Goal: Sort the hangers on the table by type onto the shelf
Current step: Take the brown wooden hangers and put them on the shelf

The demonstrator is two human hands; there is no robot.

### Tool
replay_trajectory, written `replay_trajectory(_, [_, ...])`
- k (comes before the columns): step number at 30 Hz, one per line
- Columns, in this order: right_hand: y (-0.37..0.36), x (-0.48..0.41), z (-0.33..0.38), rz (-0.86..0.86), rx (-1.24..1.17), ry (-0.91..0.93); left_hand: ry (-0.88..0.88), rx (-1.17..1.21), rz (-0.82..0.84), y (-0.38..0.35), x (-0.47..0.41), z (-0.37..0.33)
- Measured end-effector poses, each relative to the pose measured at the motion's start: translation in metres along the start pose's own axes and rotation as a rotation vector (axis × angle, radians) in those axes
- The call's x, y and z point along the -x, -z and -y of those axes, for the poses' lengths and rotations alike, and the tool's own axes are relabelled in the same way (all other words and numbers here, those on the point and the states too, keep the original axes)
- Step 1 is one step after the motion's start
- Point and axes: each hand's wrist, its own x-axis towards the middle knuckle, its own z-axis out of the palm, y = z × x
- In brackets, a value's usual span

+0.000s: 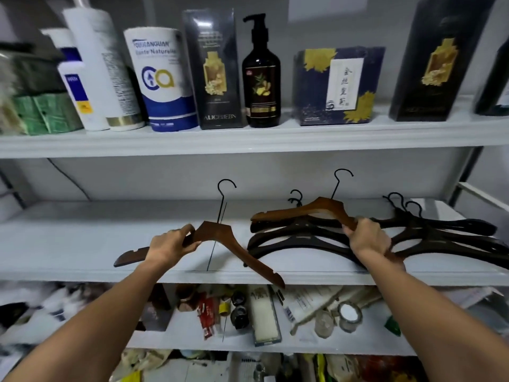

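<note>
- Your left hand (172,245) has its fingers and thumb curled round the left arm of the first brown hanger (220,232), close to the neck. The hanger is low over the middle shelf (68,244), left of the black ones; can't tell if it touches.
- Your right hand (369,238) grips the right arm of the second brown hanger (316,208), held up above the black hangers (297,239) piled on the same shelf.
- Risk: the first brown hanger's right tip overhangs the shelf's front edge. If you let go like this, it likely tips into the clutter on the lower shelf (385,346).
- Risk: the second brown hanger hangs right over the black pile. If you drop it there, the types mix and the hooks may snag.
- Its hook rises near the upper shelf (248,142); lift further and it may catch.
- Around: more black hangers (446,235) at far right, and boxes and a pump bottle (260,78) above.
</note>
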Motion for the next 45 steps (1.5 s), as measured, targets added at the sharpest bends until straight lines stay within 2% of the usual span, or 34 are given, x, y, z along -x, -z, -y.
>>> replay_trajectory(11, [-0.058,0.006,0.094,0.002,-0.049,-0.055,0.002,0.109,-0.038,-0.032,-0.041,0.109])
replay_trajectory(20, [-0.087,0.011,0.142,0.039,-0.009,-0.159,0.000,0.193,0.061,-0.063,-0.107,0.163])
replay_trajectory(27, [-0.100,0.016,0.150,0.012,0.059,-0.246,0.004,0.280,0.122,-0.093,-0.140,0.174])
replay_trajectory(45, [-0.136,-0.009,0.157,0.006,0.097,-0.350,-0.047,0.256,0.315,-0.154,-0.218,0.141])
